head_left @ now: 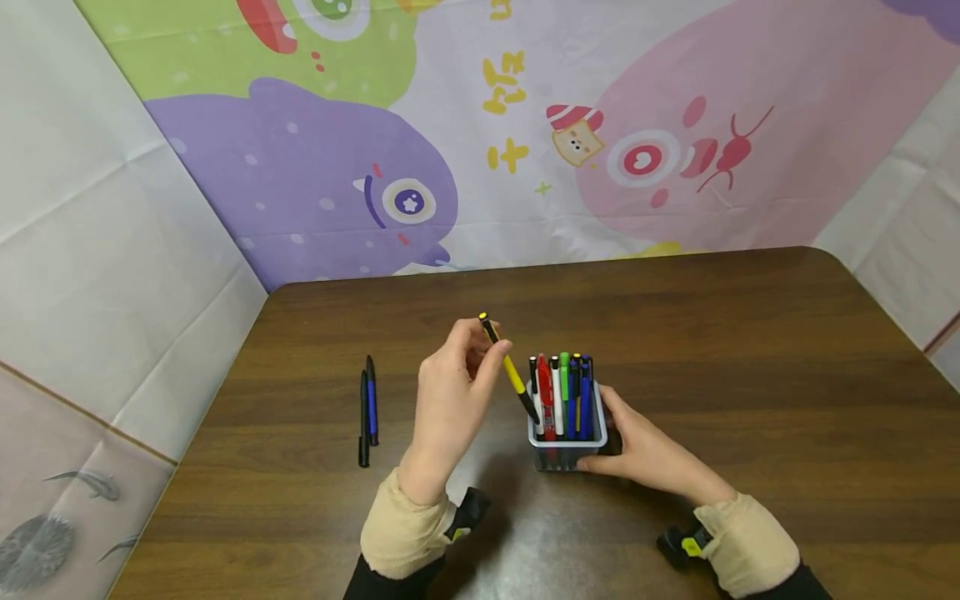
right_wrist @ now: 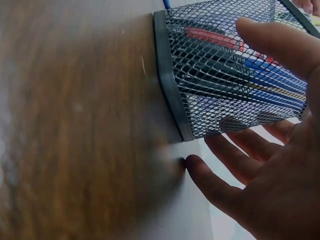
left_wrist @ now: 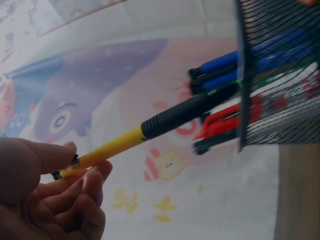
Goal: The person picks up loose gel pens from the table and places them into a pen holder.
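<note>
Between thumb and fingers, my left hand (head_left: 450,396) pinches a yellow and black pen (head_left: 512,371) near its yellow-tipped end. The pen slants down to the right, its black lower end at the left rim of a mesh pen holder (head_left: 567,445). In the left wrist view the pen's black grip (left_wrist: 172,117) overlaps the holder's opening. Several pens stand inside, among them a red pen (head_left: 547,396), a green one (head_left: 565,375) and blue ones (head_left: 585,400). My right hand (head_left: 648,450) holds the holder from the right, thumb at its near side, fingers (right_wrist: 240,157) along another side.
To the left on the brown wooden table (head_left: 285,500) lie two pens side by side, a black pen (head_left: 363,421) and a blue and black pen (head_left: 372,400). A cartoon-printed cloth (head_left: 510,208) hangs behind the table's far edge.
</note>
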`<state>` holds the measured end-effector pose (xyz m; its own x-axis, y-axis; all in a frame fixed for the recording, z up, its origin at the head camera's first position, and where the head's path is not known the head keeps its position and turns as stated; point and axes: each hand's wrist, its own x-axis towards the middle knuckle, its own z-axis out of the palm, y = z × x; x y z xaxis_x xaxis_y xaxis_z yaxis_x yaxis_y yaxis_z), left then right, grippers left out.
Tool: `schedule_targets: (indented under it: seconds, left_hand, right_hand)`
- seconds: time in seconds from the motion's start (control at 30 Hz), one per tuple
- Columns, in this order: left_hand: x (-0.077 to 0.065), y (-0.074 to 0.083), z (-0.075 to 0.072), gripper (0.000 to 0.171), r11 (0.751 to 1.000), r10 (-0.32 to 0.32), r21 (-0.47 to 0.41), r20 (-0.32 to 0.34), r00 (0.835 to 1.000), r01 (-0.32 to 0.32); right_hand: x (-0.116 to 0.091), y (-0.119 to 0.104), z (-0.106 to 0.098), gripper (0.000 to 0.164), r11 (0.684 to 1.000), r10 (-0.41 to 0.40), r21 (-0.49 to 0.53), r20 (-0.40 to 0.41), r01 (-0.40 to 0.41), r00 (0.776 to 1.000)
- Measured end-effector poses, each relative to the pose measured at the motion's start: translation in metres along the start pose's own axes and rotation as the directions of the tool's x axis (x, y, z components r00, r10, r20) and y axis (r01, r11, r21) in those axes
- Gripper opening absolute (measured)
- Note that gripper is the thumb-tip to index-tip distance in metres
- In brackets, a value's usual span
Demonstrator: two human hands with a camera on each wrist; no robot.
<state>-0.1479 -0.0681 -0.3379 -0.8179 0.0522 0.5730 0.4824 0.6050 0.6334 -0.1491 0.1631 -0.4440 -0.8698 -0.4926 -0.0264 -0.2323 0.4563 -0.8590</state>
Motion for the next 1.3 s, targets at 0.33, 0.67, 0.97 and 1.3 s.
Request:
schedule_targets:
  seconds: [0.33,0.67,0.97,1.3]
  left_hand:
    - [-0.004,-0.007,0.026,0.037,1.000,0.023,0.010,0.146,0.989,-0.025]
    - [-0.007,-0.012,0.034,0.036,0.990,0.041,0.116,0.298,0.954,-0.079]
    - [-0.006,-0.016,0.035,0.025,0.986,0.018,0.152,0.342,0.940,-0.074]
    - [-0.006,-0.018,0.037,0.027,0.983,-0.024,0.178,0.365,0.931,-0.045]
  right_hand:
    - [0.000,-0.001,-0.001,0.090,1.000,0.000,0.026,0.004,0.000,1.000]
    - [0.000,-0.002,-0.001,0.091,0.999,0.014,0.035,0.014,-0.015,1.000]
    - [0.000,-0.002,-0.001,0.091,0.999,0.022,0.030,0.012,-0.022,1.000]
    - [0.001,-0.001,0.000,0.090,1.000,0.013,0.017,0.006,-0.013,1.000]
